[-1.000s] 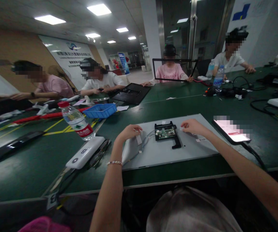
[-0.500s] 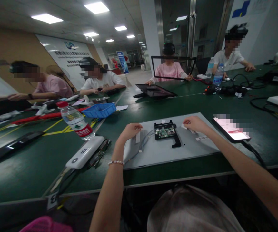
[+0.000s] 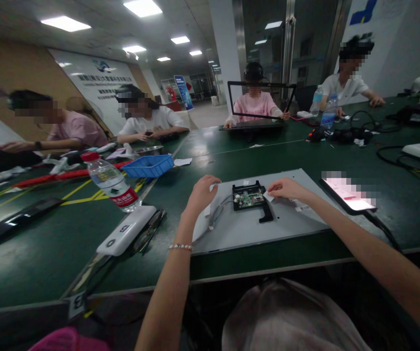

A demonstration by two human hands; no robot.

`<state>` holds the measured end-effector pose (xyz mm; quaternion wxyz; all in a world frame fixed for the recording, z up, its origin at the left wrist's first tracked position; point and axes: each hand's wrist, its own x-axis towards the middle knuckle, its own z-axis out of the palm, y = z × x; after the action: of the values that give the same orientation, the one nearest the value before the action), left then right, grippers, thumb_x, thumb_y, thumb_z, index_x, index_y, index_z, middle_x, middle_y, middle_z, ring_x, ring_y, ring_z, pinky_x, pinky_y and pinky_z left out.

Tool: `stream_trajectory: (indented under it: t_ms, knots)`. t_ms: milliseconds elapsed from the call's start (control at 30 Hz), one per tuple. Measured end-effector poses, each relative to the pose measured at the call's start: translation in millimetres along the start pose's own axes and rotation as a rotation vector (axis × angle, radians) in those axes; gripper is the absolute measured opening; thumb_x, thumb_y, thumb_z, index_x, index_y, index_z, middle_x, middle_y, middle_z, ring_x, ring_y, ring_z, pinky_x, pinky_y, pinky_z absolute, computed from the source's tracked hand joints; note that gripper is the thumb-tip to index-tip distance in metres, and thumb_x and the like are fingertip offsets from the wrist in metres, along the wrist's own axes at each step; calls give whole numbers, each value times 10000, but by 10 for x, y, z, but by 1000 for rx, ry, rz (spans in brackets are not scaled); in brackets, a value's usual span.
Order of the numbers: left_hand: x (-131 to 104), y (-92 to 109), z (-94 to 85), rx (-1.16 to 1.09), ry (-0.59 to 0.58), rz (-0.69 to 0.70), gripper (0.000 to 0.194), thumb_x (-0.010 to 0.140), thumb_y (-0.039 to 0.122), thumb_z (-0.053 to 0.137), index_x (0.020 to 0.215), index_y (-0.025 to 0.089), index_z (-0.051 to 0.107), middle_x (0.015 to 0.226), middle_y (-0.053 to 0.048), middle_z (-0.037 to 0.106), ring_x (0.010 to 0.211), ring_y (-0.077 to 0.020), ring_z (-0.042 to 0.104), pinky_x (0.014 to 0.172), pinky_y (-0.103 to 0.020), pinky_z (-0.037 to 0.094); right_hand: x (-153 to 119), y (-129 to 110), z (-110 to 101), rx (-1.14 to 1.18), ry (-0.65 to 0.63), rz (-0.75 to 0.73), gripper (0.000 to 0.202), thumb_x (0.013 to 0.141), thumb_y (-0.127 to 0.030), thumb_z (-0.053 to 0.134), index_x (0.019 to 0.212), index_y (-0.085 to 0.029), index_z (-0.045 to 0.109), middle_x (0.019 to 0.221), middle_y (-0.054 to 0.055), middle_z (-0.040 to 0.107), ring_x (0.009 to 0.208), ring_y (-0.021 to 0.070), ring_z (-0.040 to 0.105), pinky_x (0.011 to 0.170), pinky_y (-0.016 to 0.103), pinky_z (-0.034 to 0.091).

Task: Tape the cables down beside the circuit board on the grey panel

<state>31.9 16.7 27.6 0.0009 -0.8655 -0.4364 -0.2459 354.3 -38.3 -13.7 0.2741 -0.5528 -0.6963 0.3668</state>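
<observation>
A grey flat panel (image 3: 246, 232) lies on the green table in front of me. On it sits a black frame (image 3: 267, 213) around a green circuit board (image 3: 248, 198), with grey cables (image 3: 218, 213) running off to the left. My right hand (image 3: 286, 189) pinches a small white piece (image 3: 269, 196) beside the frame's right edge. Over the panel's left back corner is my left hand (image 3: 203, 191), its fingers curled; what they hold, if anything, is hidden. A white label (image 3: 302, 206) lies on the panel's right part.
To the left stand a water bottle (image 3: 113, 185), a white power bank (image 3: 127, 230), glasses (image 3: 150, 231) and a blue tray (image 3: 149, 166). A lit phone (image 3: 349, 194) with a cable lies right of the panel. Across the table, a person holds a black frame (image 3: 262, 85).
My right hand has moved left with the white piece, closer to the circuit board. My left hand has shifted slightly up and right. Across the table, the dark screen has been laid flatter.
</observation>
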Motion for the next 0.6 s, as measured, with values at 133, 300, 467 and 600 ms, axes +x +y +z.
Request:
stream_trajectory:
  t_ms: [133,300,467,600]
  knots:
    - [40,167,29,-3,-28,52,283,863,146,426,1031,175,652,1077,-65,630,1035,-191,561,966,-344,433,60,55,63,42,-41,-26,181,792,-273,639,927,-168,700,865,62,718,752,160,648,659,262,486]
    - [56,473,112,10,-87,176,286,885,146,426,1085,172,629,1125,-75,616,1055,-197,549,952,-350,430,94,73,96,60,-48,-41,162,777,-261,649,904,-170,692,859,55,718,770,164,654,677,259,491]
    - [74,857,187,24,-163,345,321,889,132,431,1162,181,592,1147,-74,605,1084,-195,531,964,-347,411,82,62,116,135,-47,-60,147,765,-210,638,899,-161,672,789,43,714,734,163,660,690,271,497]
    - [104,1115,223,64,-237,458,342,879,91,408,1134,193,612,1143,-80,603,1074,-191,536,948,-329,411,81,54,127,175,-63,-89,161,738,-169,639,897,-166,663,840,35,714,785,159,664,763,290,505]
